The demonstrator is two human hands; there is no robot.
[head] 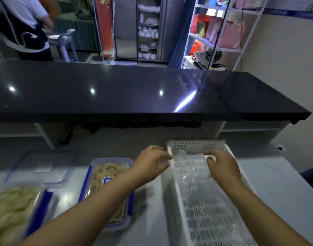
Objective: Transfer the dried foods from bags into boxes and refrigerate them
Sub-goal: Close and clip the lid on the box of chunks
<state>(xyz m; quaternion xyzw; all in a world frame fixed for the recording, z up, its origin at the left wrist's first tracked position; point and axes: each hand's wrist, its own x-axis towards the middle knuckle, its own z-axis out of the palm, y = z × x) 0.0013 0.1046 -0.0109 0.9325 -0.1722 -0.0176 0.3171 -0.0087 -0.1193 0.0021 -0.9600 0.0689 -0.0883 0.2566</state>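
Observation:
A white perforated basket (177,197) lies on the grey worktop at the right, with a crumpled clear plastic bag (193,174) inside it. My left hand (150,162) pinches the bag's far left corner at the basket's rim. Over the far end of the basket, my right hand (223,166) has its fingertips closed on the bag. To the left, a clear box with blue clips (108,174) holds pale yellow dried sticks; my left forearm crosses over it. At the lower left, a second box (14,208) holds more pale dried food.
A loose clear lid with a blue rim (40,167) lies behind the left box. A raised glossy black counter (134,93) runs across in front. Beyond it a person (26,23) stands at the far left, with a metal cabinet (148,27) and shelves (219,32).

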